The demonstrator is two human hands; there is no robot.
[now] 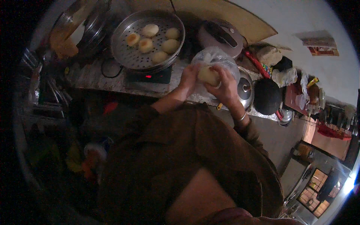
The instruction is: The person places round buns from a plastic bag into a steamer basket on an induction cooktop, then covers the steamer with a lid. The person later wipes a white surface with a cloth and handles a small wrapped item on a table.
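Between my hands is a round, pale bun point(208, 76) with a browned patch near its top. My right hand point(226, 85) curls its fingers and thumb around the bun. From the other side my left hand point(190, 79) presses against it; its fingertips are partly hidden. A clear plastic bag point(215, 55) lies just behind and around the hands. To the left, a perforated metal steamer tray point(123, 57) holds several more buns point(150, 30), two of them browned on top. The tray sits over a dark cooktop point(149, 80) with a lit red display.
A lidded electric cooker point(220, 38) stands behind the bag. Right of my hands are a glass pan lid point(245, 88), a dark round pan point(267, 96) and a red-handled item point(257, 64). A metal rack point(45, 84) stands far left. The counter's front edge point(112, 90) runs before me.
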